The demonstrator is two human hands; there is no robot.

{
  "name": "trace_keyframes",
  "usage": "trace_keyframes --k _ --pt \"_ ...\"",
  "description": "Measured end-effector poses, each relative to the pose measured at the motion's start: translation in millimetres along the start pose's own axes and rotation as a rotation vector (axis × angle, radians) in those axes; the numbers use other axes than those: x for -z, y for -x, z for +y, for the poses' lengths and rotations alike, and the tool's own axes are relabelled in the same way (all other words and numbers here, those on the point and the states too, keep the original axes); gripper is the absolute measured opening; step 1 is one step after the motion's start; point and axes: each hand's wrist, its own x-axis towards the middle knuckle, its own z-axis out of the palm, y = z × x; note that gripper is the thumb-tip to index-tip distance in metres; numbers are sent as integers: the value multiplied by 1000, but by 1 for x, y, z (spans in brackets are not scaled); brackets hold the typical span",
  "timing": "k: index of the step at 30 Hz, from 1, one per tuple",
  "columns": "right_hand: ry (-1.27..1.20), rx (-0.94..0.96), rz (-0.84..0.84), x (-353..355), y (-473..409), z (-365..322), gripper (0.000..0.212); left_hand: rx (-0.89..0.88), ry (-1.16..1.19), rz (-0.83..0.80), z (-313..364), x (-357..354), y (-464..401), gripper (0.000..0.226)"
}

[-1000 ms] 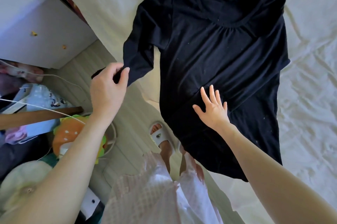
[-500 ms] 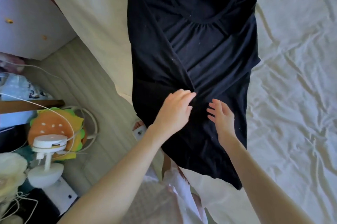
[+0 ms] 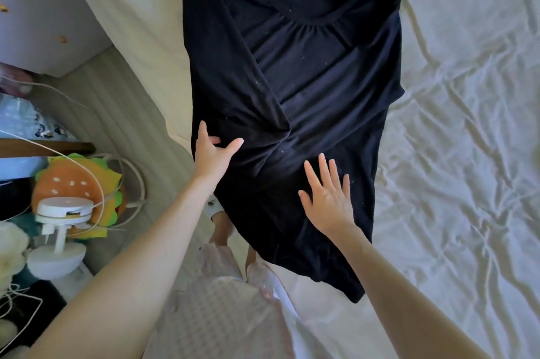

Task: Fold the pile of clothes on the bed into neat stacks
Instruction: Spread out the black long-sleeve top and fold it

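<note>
Pressing flat with spread fingers, the right hand (image 3: 330,200) pins the lower body of the black top (image 3: 306,81); the left hand (image 3: 211,154) rests open-fingered on its folded-in side. Lying on the bed (image 3: 467,154), the cloth looks light and limp, best taken by hem or shoulders

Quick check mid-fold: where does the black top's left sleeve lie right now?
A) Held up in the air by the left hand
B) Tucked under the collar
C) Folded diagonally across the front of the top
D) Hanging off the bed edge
C: the sleeve lies diagonally over the front of the black top, its end near the waist, while the left hand and right hand rest open on the fabric.
</note>
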Motion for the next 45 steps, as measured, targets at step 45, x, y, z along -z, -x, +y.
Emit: trace_keyframes --k 45 --pt "-1390 -694 183 51 11 47 43 -899 -550 -498 17 -85 125 23"
